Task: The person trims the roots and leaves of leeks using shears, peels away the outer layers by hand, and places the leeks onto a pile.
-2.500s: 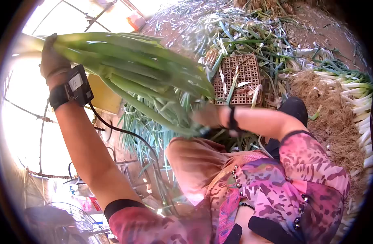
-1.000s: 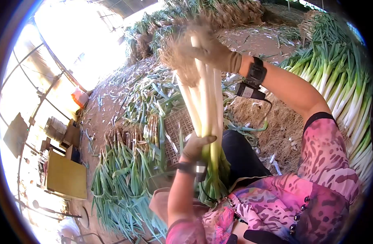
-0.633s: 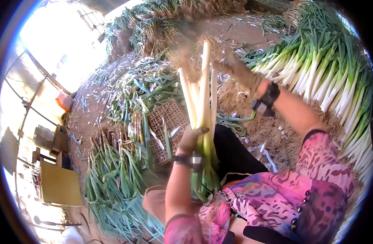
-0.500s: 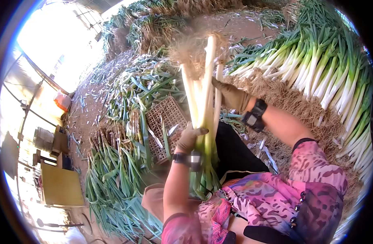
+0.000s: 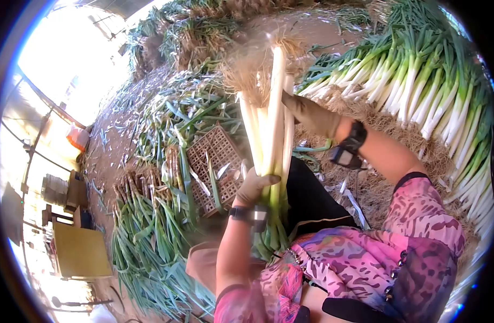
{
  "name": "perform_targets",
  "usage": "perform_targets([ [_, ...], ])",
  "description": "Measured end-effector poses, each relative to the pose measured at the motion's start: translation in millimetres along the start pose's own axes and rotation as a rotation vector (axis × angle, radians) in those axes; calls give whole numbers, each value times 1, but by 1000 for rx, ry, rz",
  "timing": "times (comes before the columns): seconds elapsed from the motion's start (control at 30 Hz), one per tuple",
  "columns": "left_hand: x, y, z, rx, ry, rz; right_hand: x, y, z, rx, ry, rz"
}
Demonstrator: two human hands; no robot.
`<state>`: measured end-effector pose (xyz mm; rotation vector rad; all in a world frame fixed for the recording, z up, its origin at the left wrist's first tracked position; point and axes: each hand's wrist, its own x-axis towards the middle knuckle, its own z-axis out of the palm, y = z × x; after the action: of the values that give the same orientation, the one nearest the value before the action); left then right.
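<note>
Standing roots-up just right of the slotted plastic crate (image 5: 225, 148), a bundle of green onions (image 5: 273, 126) shows thick white stalks, its shaggy roots (image 5: 248, 81) higher than the crate and its green leaves running down toward the person's lap. The gloved left hand (image 5: 253, 189), beside the crate's near right corner, has its fingers wrapped around the bundle where white turns green. The gloved right hand (image 5: 314, 114), farther right of the crate, has its fingers against the outermost stalk; I cannot tell whether they close on it. Loose leaves (image 5: 177, 107) lie beyond the crate, brown-ended onions (image 5: 155, 242) to its near left, a row of white-stalked onions (image 5: 414, 97) well to its right, and a yellow box (image 5: 80, 250) well to its left
</note>
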<state>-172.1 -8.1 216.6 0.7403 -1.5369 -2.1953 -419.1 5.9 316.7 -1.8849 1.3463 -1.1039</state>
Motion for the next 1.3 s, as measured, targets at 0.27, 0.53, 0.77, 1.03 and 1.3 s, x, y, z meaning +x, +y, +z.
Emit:
perform_targets([
  [0.27,36,-40,-28,21,-214,-102,-61,5,-8,-1231,-110,-834],
  [0.53,25,-40,0,371,-110,-29,6,32,58,-1249,-711,-1066],
  [0.77,27,-36,63,247,-118,-80,-34,11,35,-1324,-1144,-648],
  [1.03,32,-70,80,290,-9,-18,-67,22,17,-1335,-1148,-568],
  [1.3,-59,-86,110,-50,11,-134,-100,48,6,-1196,-1050,-242],
])
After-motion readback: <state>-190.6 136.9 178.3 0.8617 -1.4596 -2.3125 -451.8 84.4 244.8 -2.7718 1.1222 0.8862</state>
